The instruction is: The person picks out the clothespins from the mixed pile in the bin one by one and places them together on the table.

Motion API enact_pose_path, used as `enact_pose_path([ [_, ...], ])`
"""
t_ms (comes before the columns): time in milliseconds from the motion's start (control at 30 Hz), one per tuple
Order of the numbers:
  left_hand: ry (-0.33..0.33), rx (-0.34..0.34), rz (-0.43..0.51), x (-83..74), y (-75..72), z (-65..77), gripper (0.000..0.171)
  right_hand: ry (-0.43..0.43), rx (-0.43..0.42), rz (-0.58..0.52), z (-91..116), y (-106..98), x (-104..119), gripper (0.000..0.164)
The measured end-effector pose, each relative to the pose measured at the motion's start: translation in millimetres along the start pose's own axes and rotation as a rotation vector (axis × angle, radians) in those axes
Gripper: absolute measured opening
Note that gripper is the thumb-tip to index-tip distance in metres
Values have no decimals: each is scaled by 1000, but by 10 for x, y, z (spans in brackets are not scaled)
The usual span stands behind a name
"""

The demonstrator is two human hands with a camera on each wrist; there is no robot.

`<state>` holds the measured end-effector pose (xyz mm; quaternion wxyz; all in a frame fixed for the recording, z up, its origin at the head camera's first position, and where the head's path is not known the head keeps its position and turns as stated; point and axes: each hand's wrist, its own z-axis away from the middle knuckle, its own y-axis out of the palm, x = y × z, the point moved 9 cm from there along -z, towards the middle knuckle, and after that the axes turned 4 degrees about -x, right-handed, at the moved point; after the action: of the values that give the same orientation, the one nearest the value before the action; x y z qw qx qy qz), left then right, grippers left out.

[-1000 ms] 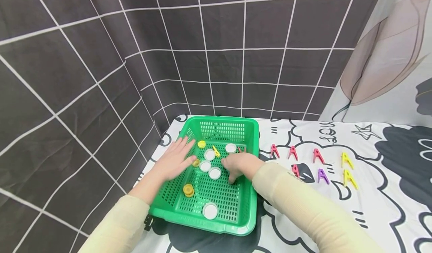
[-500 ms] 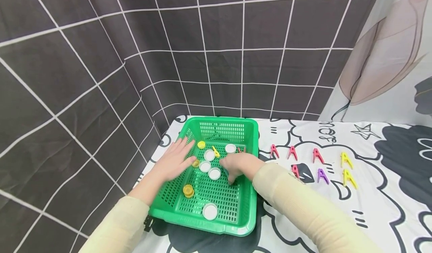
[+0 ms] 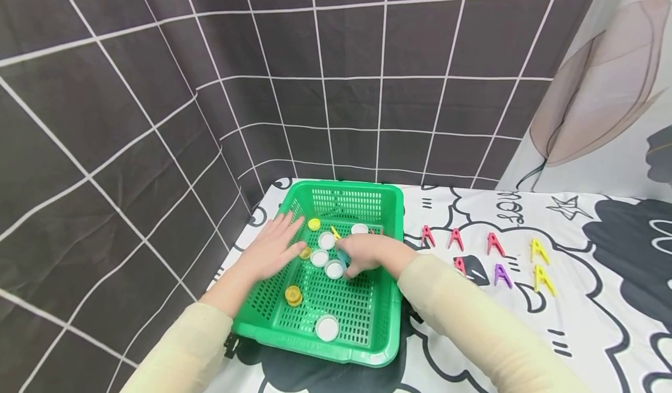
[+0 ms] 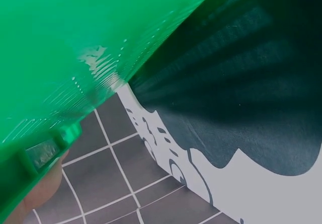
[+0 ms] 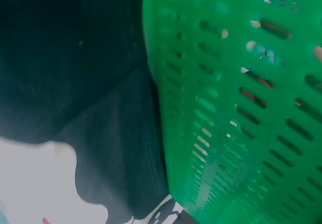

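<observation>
A green plastic basket (image 3: 315, 339) holds several white bottle caps (image 3: 327, 327), several yellow caps (image 3: 293, 295), a yellow clothespin (image 3: 335, 233) and a partly hidden red one. My left hand (image 3: 270, 248) lies with straight, spread fingers over the basket's left side; in the left wrist view, part of it shows behind the green rim (image 4: 45, 156). Inside the basket, my right hand (image 3: 364, 253) pinches a small blue clothespin (image 3: 343, 257), mostly hidden by the fingers, close to the white caps. The right wrist view shows the basket's slotted wall (image 5: 236, 113), with no hand plainly visible.
Right of the basket, red clothespins (image 3: 494, 243), yellow clothespins (image 3: 543, 277) and a purple clothespin (image 3: 502, 275) lie spread on the black-and-white patterned cloth (image 3: 577, 323). A dark gridded curtain (image 3: 409, 101) hangs behind and to the left.
My right hand has shifted slightly left and up within the basket, and the blue clothespin now shows at its fingers. The left hand and basket have stayed in place.
</observation>
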<state>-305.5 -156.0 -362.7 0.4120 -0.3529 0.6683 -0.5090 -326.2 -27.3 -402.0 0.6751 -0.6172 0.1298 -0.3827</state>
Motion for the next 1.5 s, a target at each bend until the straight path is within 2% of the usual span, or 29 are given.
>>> enact_pose_path([
  [367,4,6,11,-55,-12,-37,67,-111,-193,-108,129,-367,62,63],
  [667,7,8,5,-51,-7,-23,69,-121,-267,-127,292,-593,7,64],
  [933,7,6,-3,-37,-23,-11,68,-75,-322,-201,503,-682,-182,62],
  [1167,0,10,1,-28,-30,11,67,-37,-374,-217,680,-698,-352,61],
  [1500,-3,18,-6,-27,-27,8,67,32,-450,-239,1054,-735,-690,62],
])
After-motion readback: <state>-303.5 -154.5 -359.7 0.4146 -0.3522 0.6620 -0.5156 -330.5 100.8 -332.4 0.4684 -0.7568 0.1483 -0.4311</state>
